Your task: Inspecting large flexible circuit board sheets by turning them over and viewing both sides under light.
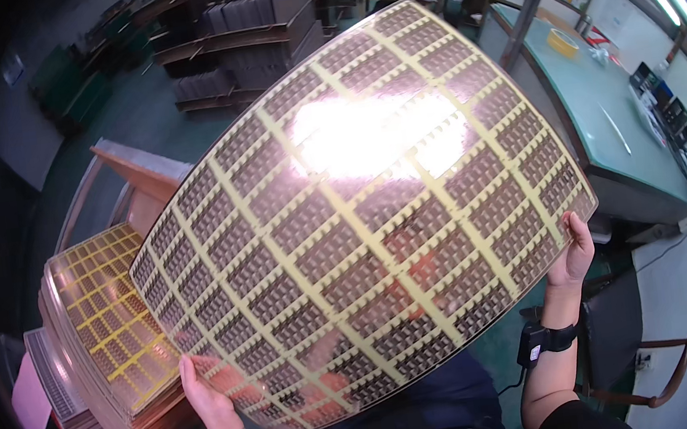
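I held the patterned panel (pixel 282 268) aslant in front of me. My left fingers (pixel 189 373) were closed on its lower-left edge and my right fingers (pixel 576 229) near its right corner, apart by just its thickness; the rest of each grip was hidden. Holding it at 2 far-apart places probably balanced the broad sheet and left its face uncovered. The stack of similar panels (pixel 109 317) lay left, probably piled for easy reach; the bench (pixel 606 138) stood right.
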Tool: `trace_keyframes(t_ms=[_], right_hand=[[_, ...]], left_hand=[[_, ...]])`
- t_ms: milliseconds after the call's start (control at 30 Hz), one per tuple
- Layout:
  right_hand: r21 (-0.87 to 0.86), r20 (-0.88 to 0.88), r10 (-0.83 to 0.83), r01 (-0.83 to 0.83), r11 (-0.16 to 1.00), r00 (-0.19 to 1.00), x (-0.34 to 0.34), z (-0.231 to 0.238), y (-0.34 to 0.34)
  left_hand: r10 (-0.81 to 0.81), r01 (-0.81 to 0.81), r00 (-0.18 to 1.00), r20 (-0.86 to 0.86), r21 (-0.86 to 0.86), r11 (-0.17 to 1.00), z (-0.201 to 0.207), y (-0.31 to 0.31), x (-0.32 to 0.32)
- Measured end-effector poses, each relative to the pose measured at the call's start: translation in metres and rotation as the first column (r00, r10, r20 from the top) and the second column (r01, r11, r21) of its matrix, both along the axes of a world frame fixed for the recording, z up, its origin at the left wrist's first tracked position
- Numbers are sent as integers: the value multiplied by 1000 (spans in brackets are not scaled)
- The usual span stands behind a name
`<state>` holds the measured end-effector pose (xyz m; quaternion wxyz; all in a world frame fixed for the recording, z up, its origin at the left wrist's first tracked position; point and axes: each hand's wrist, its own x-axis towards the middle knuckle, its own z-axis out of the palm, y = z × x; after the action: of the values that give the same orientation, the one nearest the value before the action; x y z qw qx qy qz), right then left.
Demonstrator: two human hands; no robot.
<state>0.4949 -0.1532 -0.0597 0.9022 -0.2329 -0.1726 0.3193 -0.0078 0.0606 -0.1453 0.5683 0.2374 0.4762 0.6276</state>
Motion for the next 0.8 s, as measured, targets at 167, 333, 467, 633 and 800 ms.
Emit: trace_keyframes(t_ms=[167,333,467,633,800], right_hand=[[-105,252,-129,159,982,959,-31,27,0],[-183,277,-79,133,974,958,-44,37,-1],[-180,271,-50,102,978,961,-44,38,-4],[-186,292,-87,146,972,952,-45,42,0],[-161,193,-26,58,985,981,7,29,-9]], left_hand=[[-94,94,992,-82,-2,996,-11,-3,-11],[-165,158,985,-53,-127,979,-24,0,-21],[-255,253,967,10,-172,952,-20,-1,-19],[-255,245,967,-20,-213,946,-14,7,-9],[-133,116,988,-81,-191,975,5,1,-9]])
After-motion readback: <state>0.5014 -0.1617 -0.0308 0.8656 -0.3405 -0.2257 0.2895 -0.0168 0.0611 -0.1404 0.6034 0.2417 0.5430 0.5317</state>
